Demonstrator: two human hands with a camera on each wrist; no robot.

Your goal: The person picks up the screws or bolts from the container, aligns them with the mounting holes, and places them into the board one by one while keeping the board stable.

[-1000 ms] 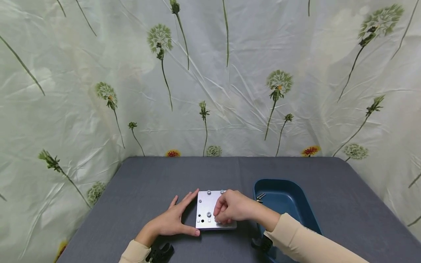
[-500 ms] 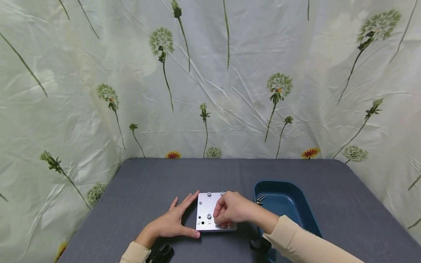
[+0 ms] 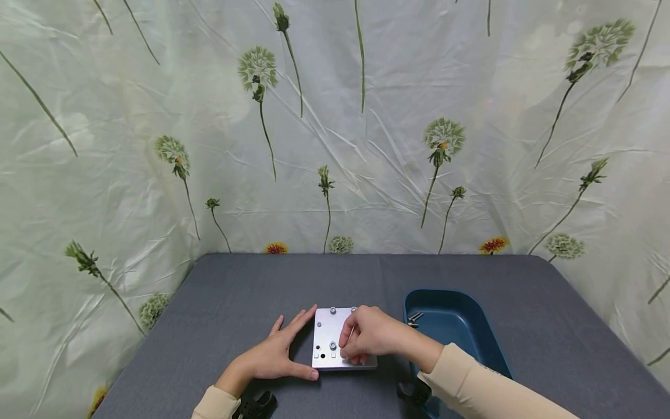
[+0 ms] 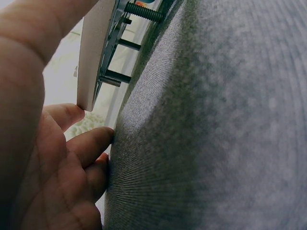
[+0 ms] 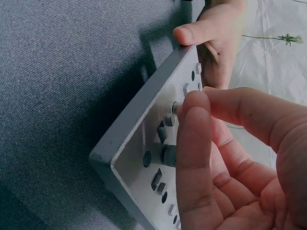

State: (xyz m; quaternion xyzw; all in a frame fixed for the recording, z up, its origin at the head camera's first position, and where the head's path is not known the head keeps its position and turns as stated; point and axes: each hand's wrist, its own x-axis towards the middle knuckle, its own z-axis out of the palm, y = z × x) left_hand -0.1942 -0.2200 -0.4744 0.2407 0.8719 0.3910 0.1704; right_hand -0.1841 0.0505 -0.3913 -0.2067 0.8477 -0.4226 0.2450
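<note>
A silvery metal plate (image 3: 324, 326) with holes and several socket-head bolts (image 3: 332, 345) lies on the grey cloth. Threaded shanks (image 4: 145, 11) stick out from its underside, lifting it off the cloth in the left wrist view. My left hand (image 3: 277, 352) holds the plate's left side, thumb at the near corner and index finger at the far one. My right hand (image 3: 374, 331) is over the plate's right half. In the right wrist view, its thumb and index finger pinch a small pin-like piece (image 5: 176, 107) at a hole; the fingertips hide most of it.
A deep blue tray (image 3: 460, 331) stands right of the plate, partly under my right forearm. Several small screws (image 3: 415, 318) lie at its left side. A flower-print curtain (image 3: 366, 192) hangs behind the table.
The head view tilts up slightly, so everything sits a little lower in it. Both hands and the plate stay where they were.
</note>
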